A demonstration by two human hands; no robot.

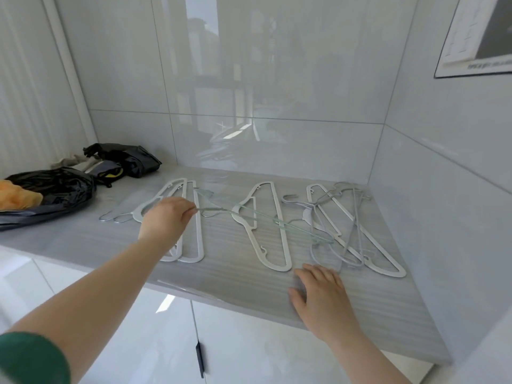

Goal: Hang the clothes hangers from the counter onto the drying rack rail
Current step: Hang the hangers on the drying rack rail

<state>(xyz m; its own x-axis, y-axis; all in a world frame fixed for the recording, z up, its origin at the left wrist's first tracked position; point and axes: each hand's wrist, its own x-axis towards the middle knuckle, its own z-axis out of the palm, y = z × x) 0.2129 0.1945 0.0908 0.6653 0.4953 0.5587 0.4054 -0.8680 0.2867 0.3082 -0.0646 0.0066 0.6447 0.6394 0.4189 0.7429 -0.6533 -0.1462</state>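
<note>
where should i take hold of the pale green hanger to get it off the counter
At its hook end, where the left hand pinches the pale green hanger, coming from the left. Its thin frame lies slanted over a white hanger, far tip among the grey hangers, so I'd lift, then draw leftward.

A dark green sleeve (30, 358) ends above the left elbow. Both forearms are bare, as are the left hand (166, 218) and the right hand (322, 296).
</note>
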